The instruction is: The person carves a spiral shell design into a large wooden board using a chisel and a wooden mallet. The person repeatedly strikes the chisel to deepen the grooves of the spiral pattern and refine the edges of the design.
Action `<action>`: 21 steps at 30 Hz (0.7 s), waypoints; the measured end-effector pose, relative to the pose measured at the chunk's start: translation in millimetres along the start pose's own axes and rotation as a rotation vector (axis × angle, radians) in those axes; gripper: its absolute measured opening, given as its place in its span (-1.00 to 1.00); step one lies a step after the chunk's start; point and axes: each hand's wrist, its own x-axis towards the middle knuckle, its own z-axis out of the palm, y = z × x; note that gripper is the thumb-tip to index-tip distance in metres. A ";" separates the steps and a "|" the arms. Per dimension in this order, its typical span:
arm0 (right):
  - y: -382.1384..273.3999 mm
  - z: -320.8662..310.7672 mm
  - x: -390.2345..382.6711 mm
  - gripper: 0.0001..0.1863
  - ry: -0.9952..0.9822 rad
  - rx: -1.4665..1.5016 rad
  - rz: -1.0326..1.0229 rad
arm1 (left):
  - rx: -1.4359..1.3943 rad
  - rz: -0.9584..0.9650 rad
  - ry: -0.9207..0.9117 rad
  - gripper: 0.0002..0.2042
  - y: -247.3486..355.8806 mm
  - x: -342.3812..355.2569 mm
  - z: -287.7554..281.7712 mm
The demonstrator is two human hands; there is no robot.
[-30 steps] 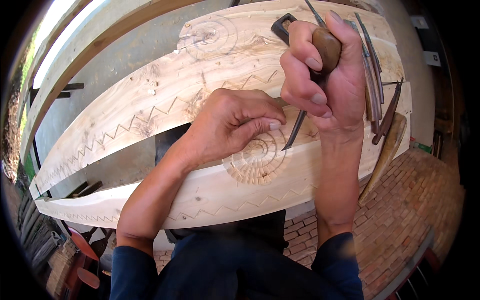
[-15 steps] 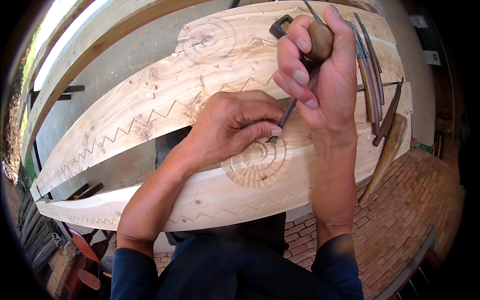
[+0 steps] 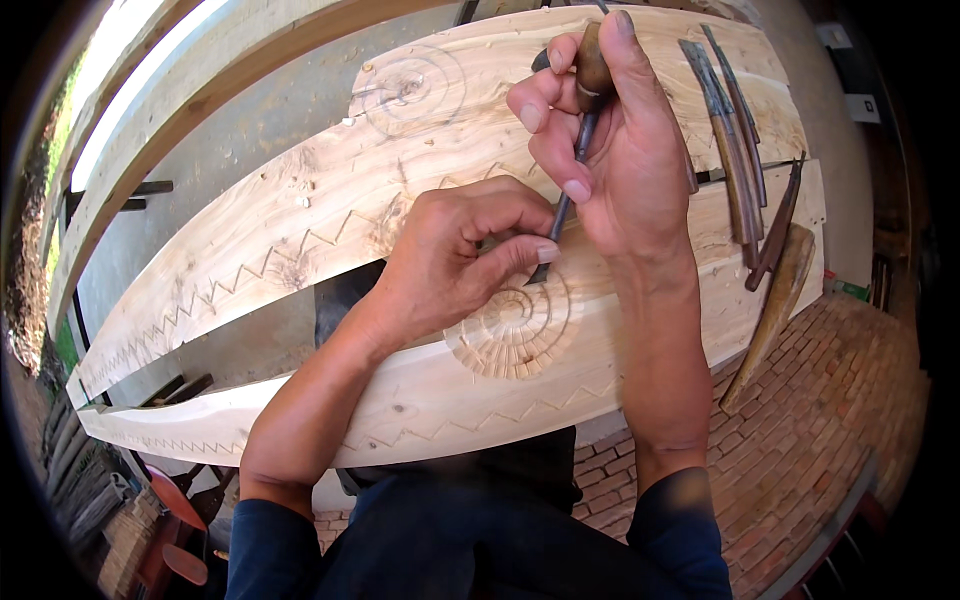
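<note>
My left hand pinches the lower shaft of a chisel between thumb and fingers, close to its flared tip. The tip rests at the upper right edge of a spiral carving cut into the pale wooden board. My right hand is closed on the chisel's brown wooden handle, above and to the right of the carving, palm turned up toward me. Behind its fingers a dark tool end shows in part.
A second pale board lies beyond, with a drawn spiral and a zigzag line. Several long carving tools lie at the right, near a wooden mallet-like club that juts over the board's edge. A curved wooden beam rises at upper left; brick paving is below.
My right hand has shifted left and rolled, bringing the chisel's handle left and the shaft more upright. The tip has moved slightly left, my left hand with it.
</note>
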 end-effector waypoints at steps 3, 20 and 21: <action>-13.0 -1.7 -2.9 -0.47 0.016 -0.023 -0.080 | -0.078 0.100 0.099 -0.89 -5.7 0.7 1.3; -35.3 11.1 -43.9 -0.38 0.096 0.005 -0.333 | 0.389 0.311 0.188 -0.75 25.5 -108.6 13.3; -32.7 13.0 -52.8 -0.38 0.097 -0.028 -0.390 | 0.426 0.385 0.165 -0.72 19.5 -113.7 18.0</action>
